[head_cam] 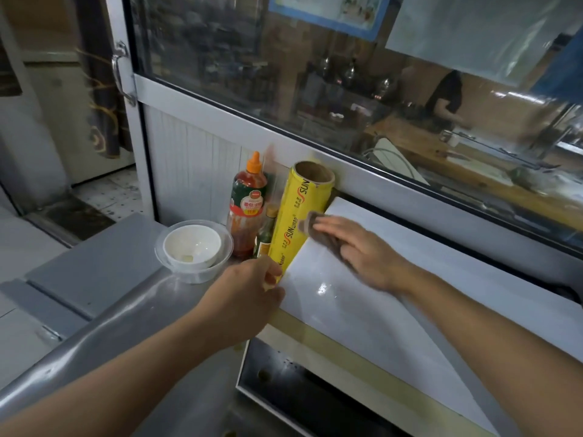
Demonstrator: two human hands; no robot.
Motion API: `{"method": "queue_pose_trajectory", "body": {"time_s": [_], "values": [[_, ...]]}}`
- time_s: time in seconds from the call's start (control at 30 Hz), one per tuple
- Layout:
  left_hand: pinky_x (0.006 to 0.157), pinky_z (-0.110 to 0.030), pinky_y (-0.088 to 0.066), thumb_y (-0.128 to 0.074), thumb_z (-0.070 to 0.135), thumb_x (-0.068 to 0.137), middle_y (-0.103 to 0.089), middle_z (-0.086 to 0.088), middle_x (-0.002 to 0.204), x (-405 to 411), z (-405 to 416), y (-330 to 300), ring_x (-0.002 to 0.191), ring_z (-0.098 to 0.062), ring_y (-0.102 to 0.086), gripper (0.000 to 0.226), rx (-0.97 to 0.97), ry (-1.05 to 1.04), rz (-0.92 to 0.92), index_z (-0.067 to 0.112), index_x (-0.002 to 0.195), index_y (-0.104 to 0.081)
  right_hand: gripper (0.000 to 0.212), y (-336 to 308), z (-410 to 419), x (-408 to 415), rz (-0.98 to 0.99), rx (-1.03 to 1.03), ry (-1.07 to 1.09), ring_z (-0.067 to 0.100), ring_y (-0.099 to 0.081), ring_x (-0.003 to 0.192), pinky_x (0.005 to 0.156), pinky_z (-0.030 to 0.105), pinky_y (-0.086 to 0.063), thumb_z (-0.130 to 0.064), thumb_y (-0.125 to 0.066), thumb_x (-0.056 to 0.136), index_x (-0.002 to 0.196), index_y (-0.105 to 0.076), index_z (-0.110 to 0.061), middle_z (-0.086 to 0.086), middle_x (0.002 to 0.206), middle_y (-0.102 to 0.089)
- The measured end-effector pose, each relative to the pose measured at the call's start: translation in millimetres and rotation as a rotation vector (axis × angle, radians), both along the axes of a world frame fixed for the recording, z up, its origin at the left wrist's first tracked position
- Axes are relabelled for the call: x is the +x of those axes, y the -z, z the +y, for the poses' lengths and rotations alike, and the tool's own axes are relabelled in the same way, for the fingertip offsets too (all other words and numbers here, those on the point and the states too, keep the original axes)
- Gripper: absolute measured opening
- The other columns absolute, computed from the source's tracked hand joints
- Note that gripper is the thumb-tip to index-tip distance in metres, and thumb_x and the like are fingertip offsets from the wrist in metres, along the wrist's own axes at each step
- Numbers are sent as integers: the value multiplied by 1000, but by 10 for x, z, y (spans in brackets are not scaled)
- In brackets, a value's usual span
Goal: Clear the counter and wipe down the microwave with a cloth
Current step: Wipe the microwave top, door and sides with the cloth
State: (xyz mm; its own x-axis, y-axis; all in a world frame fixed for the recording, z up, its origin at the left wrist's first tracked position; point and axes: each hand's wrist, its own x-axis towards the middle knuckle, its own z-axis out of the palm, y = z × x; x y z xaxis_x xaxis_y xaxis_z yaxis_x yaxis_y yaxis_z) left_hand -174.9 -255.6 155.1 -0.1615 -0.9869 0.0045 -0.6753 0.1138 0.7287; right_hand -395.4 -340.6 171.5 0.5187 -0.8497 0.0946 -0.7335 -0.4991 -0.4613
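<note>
Atop the microwave (378, 298), right hand (356, 250) flat on cloth (315, 228); left hand (249, 298) grips "SUNwrap" roll (296, 216).

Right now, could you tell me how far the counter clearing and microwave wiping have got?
Wiping is under way: the right hand presses a cloth on the microwave top. The left hand grips the wrap roll. Bottles and bowl remain on the counter.

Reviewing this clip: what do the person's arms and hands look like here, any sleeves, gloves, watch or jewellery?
Both forearms are bare as far as the frame shows; no sleeve edge is in view. The left hand and the right hand wear no gloves. No watch, bracelet or ring shows on either wrist or on the visible fingers. The right hand is slightly motion-blurred, so small details there cannot be told.
</note>
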Motion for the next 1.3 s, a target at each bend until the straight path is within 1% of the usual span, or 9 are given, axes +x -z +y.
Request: {"method": "queue_pose_trajectory", "body": {"time_s": [0.13,0.3,0.43,0.6,0.7,0.77,0.97,1.17,1.3], "values": [[86,-25,-44,-52,20,91,-56,6,115,6,124,64,101,-13,-52,31,-18,5,46,27,121,-55,47,32,-215,141,69,-103,140,17,-38,131,112,36,-28,0,-43,87,130,-53,-17,1,140,-46],[88,-29,-48,-56,14,89,-55,9,107,45,292,123,98,-12,-54,34,-12,-67,228,20,122,-50,31,47,372,491,2,-131,22,7,-45,112,94,20,-36,-17,-42,89,110,-64,-21,-8,117,-59],[81,-25,-49,-63,7,83,-52,5,104,165,437,155,95,-8,-54,35,-14,-72,364,20,110,-46,39,49,978,728,37,-99,-49,7,-36,127,104,24,-31,-17,-38,88,120,-59,-22,-9,128,-55],[87,-35,-50,-63,4,81,-53,-4,110,294,431,142,104,-20,-51,36,-76,28,296,15,111,-46,47,111,1493,747,158,-224,-78,9,-23,139,113,25,-26,-10,-46,89,133,-52,-26,-13,147,-36],[73,-17,-44,-63,4,79,-48,-1,111,332,403,134,97,-14,-49,42,-63,51,270,17,116,-45,54,98,1500,596,192,-143,-22,-4,-8,140,111,16,-14,-14,-43,89,139,-40,-35,-26,149,-21],[69,-16,-38,-61,1,78,-45,0,111,345,370,143,96,-14,-48,47,-57,55,244,18,117,-43,52,48,1339,471,94,-20,77,-9,-10,137,110,15,-14,-15,-39,92,140,-38,-36,-27,148,-22],[90,-29,-41,-61,17,87,-45,1,128,216,350,110,113,-18,-47,50,-9,77,157,23,131,-38,52,-47,692,301,118,-22,466,15,-23,140,111,22,-16,-3,-35,92,141,-41,-21,-7,153,-27],[103,-40,-40,-50,18,93,-45,-5,138,6,357,76,124,-24,-44,46,-45,101,95,21,138,-42,48,60,1290,535,133,-133,222,10,-12,143,116,22,-5,-15,-30,98,145,-32,-25,-10,155,-22],[102,-42,-40,-49,17,92,-41,-6,140,-124,412,115,125,-26,-42,42,-76,-4,27,18,134,-46,54,173,1757,439,192,-218,254,12,-9,145,119,33,-11,-18,-36,95,148,-26,-25,-9,156,-20]]}}
